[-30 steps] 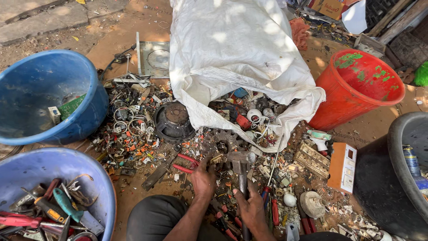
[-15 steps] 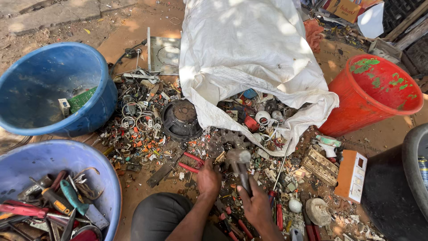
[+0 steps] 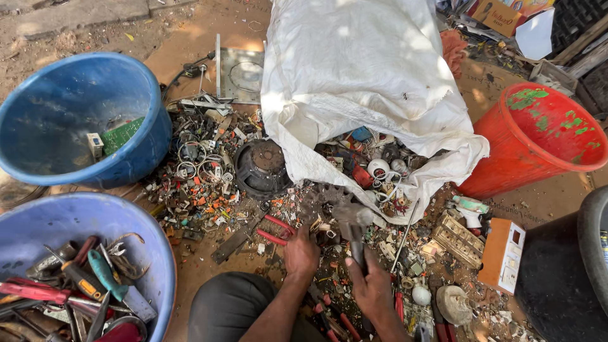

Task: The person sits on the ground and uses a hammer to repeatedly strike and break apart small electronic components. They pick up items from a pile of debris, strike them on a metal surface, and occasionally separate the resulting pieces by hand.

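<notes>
Hammer (image 3: 352,223) is held upright by handle in closed right hand (image 3: 372,290) amid scrap pile (image 3: 209,171); head judged heavy, stiff; left hand (image 3: 301,253) pinches sm. part, grip unclear.

The right hand (image 3: 372,290) grips a hammer (image 3: 352,221) over scrap; the left hand (image 3: 301,253) rests beside red-handled pliers (image 3: 276,229).

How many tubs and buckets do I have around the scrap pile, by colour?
Blue tubs: 2, the upper blue tub and the lower blue tub with hand tools in it.
Red bucket: 1.
Dark tub at the right edge: 1, partly cut off.
Total: 4.
</notes>
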